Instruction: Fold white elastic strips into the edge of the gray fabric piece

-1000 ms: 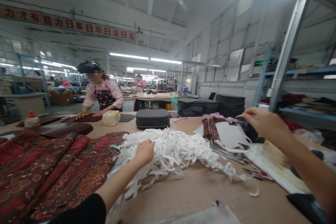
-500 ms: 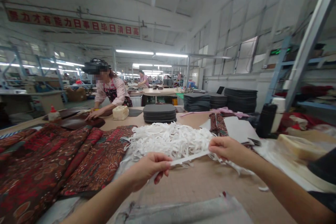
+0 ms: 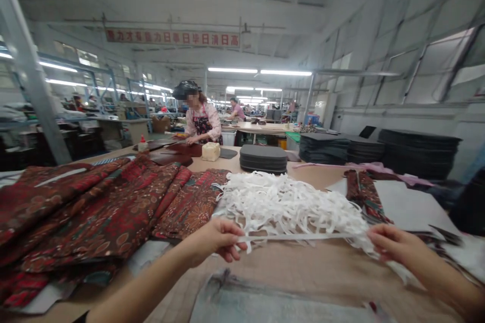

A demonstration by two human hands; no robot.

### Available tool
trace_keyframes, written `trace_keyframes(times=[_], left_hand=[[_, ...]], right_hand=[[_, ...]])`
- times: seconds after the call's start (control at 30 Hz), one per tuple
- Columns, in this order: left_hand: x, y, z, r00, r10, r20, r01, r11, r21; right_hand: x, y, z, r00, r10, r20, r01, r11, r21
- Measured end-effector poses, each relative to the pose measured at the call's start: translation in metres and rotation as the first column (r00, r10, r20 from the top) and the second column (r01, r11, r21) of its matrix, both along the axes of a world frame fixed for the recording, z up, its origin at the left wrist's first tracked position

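Fingers on both my hands are pinched tight; those of my left hand [image 3: 219,239] grip one end of a narrow white strip [image 3: 299,236], thumb over fingertips, and those of my right hand [image 3: 392,245] grip the other end, though blur softens the detail there; the strip runs nearly straight between them, along the near edge of the heap of white strips [image 3: 288,199].

Under everything lies the brown table [image 3: 326,267], bare on the near side of the heap; beyond the heap, to the left, a co-worker [image 3: 203,123] bends over dark brown pieces [image 3: 182,151] on the far side; left of the heap and right beside it spreads my folded red-and-brown patterned cloth [image 3: 109,212]; past the heap to the right rise tall dark stacks [image 3: 417,154].

Nearer me than the heap lies a greyish sheet [image 3: 273,305]; just behind the heap sits a low grey stack [image 3: 263,158] with rounded corners; to the heap's right lie smaller patterned pieces [image 3: 366,194]; behind it and a little left I see a pale yellowish block [image 3: 210,151]; farther left than that stands a red-capped bottle [image 3: 143,145].
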State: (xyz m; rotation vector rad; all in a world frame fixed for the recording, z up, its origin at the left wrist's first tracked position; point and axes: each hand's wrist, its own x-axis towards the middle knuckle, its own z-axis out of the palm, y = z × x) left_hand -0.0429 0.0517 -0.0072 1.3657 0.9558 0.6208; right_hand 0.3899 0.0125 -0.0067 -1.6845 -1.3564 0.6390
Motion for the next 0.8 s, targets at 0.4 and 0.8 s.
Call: trace_keyframes(times=[0.4,0.8], left_hand=[[0.042,-0.038,0.003,0.884,-0.227,-0.408,0.374,0.868,0.327],[0.065,-0.020,0.020,0.973,0.018,0.231,-0.091,0.947,0.309]], right_hand=[[-0.125,-0.009,0.039,0.866,0.375,-0.332,-0.307,0.921,0.239],[-0.192,-0.020,0.013,0.798,0.600,-0.055,-0.595,0.799,0.088]])
